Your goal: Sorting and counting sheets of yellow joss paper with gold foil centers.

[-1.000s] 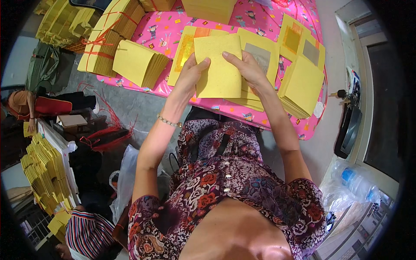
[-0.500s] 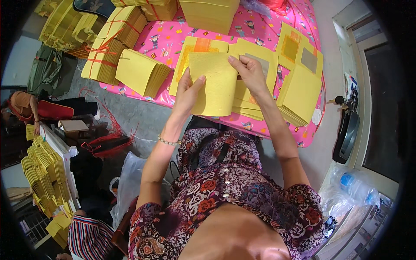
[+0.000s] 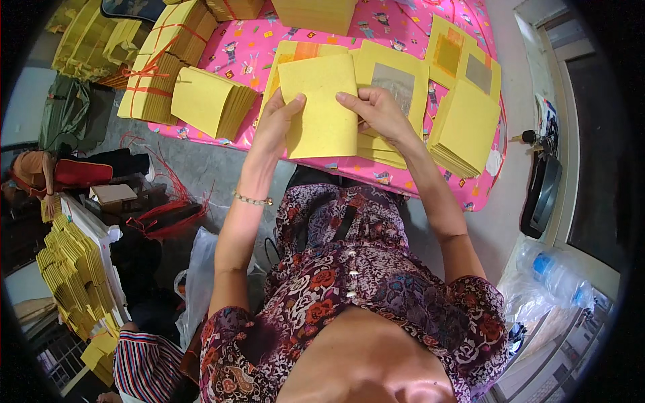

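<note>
Between my hands is a small stack of yellow paper [image 3: 320,117], held upright by its two sides above the table's near edge. My left hand [image 3: 277,121] grips the left side, thumb on the front face and fingers behind. On the right side my right hand [image 3: 377,114] pinches it in the same way. Just behind lie yellow sheets with an orange printed patch [image 3: 306,51], partly covered by the held paper. Right of these is a yellow stack with a silver patch [image 3: 393,84]. Whether the held paper is one folded sheet or several, I cannot tell.
A pink patterned tablecloth [image 3: 245,50] covers the table. Bundles tied with red string [image 3: 153,74] and a loose yellow stack [image 3: 211,102] stand at left; another stack [image 3: 463,134] lies at right. Other people sit at lower left, near piled yellow paper [image 3: 77,275]. Plastic bottles [image 3: 554,279] stand lower right.
The held paper has straightened from a bent, tilted pose to flat and upright. My right hand has slid from its top corner down to the right side. The view has shifted slightly.
</note>
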`<action>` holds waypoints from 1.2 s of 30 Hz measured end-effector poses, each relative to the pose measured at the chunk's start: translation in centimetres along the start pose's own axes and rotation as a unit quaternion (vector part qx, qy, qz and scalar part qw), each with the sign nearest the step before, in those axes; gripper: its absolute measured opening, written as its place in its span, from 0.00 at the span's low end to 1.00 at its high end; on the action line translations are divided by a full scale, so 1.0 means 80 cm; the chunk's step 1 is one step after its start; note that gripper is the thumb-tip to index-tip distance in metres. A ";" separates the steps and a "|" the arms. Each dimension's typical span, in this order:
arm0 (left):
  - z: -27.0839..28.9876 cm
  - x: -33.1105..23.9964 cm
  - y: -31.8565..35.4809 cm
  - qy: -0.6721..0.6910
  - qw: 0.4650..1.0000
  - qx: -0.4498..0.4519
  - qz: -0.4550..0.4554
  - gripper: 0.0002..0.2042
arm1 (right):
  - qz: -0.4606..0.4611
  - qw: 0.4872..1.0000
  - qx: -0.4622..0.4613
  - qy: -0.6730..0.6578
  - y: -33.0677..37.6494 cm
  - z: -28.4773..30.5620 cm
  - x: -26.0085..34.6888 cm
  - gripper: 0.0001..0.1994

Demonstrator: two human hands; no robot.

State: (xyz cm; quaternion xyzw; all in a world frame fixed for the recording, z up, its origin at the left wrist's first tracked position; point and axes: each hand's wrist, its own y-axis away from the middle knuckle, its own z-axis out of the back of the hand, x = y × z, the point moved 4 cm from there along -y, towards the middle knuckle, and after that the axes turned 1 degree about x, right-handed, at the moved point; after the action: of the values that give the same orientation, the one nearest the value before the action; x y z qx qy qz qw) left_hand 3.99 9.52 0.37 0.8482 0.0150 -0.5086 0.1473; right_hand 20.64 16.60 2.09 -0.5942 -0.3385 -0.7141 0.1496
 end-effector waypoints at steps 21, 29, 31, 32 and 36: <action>0.012 0.000 -0.019 0.004 0.999 -0.016 -0.047 0.16 | -0.042 0.997 0.056 0.025 0.012 -0.007 -0.027 0.19; 0.002 -0.009 -0.010 0.032 0.994 -0.063 -0.087 0.16 | -0.027 0.999 0.038 0.018 0.024 -0.006 -0.032 0.18; 0.000 -0.010 -0.006 0.018 0.991 -0.066 -0.114 0.15 | -0.038 0.998 0.043 0.035 0.024 -0.002 -0.032 0.18; -0.001 -0.010 -0.004 0.006 0.991 -0.062 -0.114 0.16 | -0.032 0.997 0.041 0.049 0.021 0.002 -0.030 0.18; -0.010 -0.003 0.008 -0.048 0.994 -0.023 -0.091 0.18 | 0.062 0.997 -0.022 -0.041 0.009 0.013 -0.012 0.15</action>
State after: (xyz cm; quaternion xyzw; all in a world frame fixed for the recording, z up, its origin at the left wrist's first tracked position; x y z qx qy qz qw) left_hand 4.71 9.16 1.06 0.8144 0.0969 -0.5593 0.1207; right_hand 22.11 16.63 1.45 -0.6462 -0.2910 -0.6856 0.1663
